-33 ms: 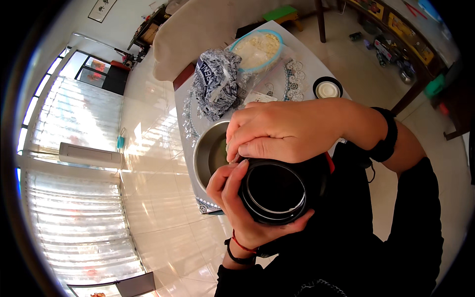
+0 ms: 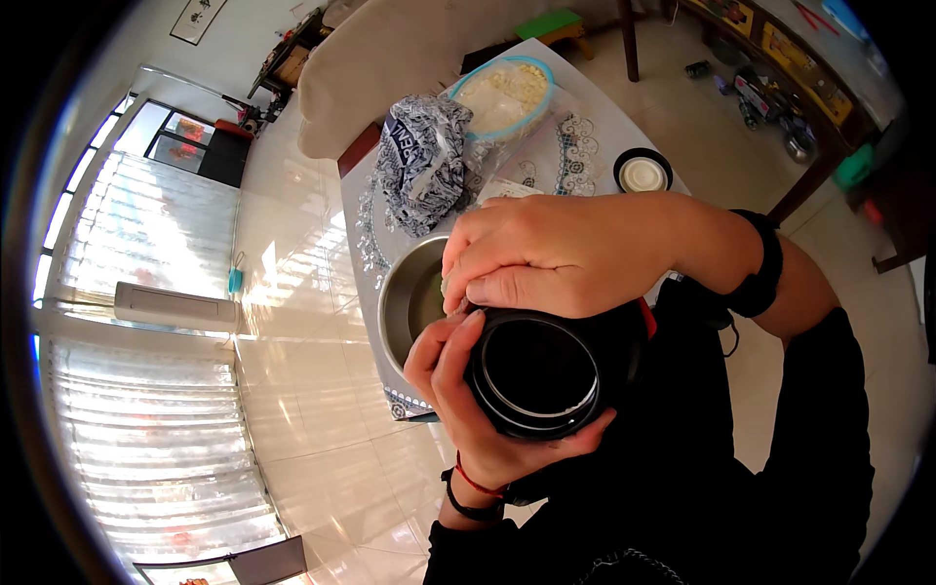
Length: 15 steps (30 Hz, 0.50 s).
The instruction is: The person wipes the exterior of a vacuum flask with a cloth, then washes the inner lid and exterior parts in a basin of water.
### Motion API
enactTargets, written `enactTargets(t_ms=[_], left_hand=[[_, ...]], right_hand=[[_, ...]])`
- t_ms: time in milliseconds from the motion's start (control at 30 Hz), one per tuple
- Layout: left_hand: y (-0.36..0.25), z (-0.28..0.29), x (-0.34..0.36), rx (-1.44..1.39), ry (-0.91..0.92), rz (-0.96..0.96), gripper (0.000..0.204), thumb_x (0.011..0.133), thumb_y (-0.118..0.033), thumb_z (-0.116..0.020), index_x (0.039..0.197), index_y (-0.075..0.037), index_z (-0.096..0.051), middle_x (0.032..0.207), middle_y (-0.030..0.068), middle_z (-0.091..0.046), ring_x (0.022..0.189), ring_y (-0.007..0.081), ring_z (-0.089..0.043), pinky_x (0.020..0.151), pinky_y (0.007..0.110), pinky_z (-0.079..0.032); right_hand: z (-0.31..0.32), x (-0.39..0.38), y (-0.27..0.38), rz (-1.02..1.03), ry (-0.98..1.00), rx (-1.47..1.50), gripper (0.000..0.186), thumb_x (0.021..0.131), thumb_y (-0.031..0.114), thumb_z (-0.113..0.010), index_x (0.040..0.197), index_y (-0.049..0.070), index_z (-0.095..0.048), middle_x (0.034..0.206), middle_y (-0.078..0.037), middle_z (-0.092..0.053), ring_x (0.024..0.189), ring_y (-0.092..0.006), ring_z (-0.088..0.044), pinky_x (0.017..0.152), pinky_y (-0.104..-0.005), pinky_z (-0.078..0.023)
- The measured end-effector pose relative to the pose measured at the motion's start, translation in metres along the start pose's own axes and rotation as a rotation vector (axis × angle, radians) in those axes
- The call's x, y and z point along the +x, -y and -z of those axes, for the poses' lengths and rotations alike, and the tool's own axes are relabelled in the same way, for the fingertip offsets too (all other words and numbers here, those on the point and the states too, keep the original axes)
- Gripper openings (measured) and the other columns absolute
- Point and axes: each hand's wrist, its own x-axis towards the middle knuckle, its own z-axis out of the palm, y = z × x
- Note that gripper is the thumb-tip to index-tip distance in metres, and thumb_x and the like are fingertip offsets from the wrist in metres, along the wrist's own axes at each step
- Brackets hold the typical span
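Observation:
My left hand [image 2: 458,400] is wrapped around a black round vessel [image 2: 526,385] with a dark opening and silver inner ring, tilted toward the camera. My right hand [image 2: 546,255] is closed over the vessel's upper edge, its fingertips beside my left hand's. Something small and pale under those fingertips is mostly hidden. Just beyond sits a stainless steel bowl [image 2: 400,302], partly covered by my hands, with some liquid inside. A round lid [image 2: 642,175], black with a cream inside, lies on the white table [image 2: 604,107] behind my right wrist.
A blue-and-white patterned bag [image 2: 419,166] and a blue-rimmed basket [image 2: 502,96] of pale pieces in plastic stand on the table. A draped sofa [image 2: 351,58] and green stool [image 2: 539,27] are beyond. A wooden side table [image 2: 819,83] with objects beneath is at right, curtained windows [image 2: 146,439] at left.

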Motion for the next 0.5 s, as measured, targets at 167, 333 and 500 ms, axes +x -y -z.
enactTargets(t_ms=[167, 333, 500], left_hand=[[-0.001, -0.01, 0.007, -0.082, -0.017, 0.003, 0.108, 0.048, -0.049, -0.088, 0.129, -0.002, -0.035, 0.13, 0.0196, -0.038, 0.122, 0.0338, -0.04, 0.102, 0.046, -0.035], [0.011, -0.016, 0.005, -0.242, -0.133, 0.087, 0.107, 0.052, -0.046, -0.086, 0.131, 0.003, -0.032, 0.131, 0.0247, -0.042, 0.12, 0.0357, -0.046, 0.101, 0.046, -0.04], [0.006, -0.014, 0.012, -0.3, -0.12, 0.131, 0.109, 0.053, -0.041, -0.086, 0.133, 0.006, -0.028, 0.13, 0.0226, -0.042, 0.115, 0.0322, -0.051, 0.098, 0.042, -0.044]], right_hand=[[-0.015, -0.043, -0.002, 0.067, -0.401, -0.035, 0.023, 0.091, 0.011, -0.049, 0.108, 0.001, -0.062, 0.111, -0.015, -0.057, 0.105, -0.0301, -0.054, 0.092, -0.0364, -0.042], [-0.045, -0.073, 0.009, 0.089, -0.617, -0.218, 0.032, 0.086, 0.002, -0.055, 0.118, 0.001, -0.058, 0.119, -0.014, -0.054, 0.109, -0.0294, -0.051, 0.094, -0.0388, -0.04], [-0.071, -0.1, 0.007, 0.073, -0.756, -0.382, 0.035, 0.082, 0.0, -0.057, 0.117, -0.002, -0.057, 0.121, -0.015, -0.054, 0.109, -0.0311, -0.051, 0.093, -0.0407, -0.041]])
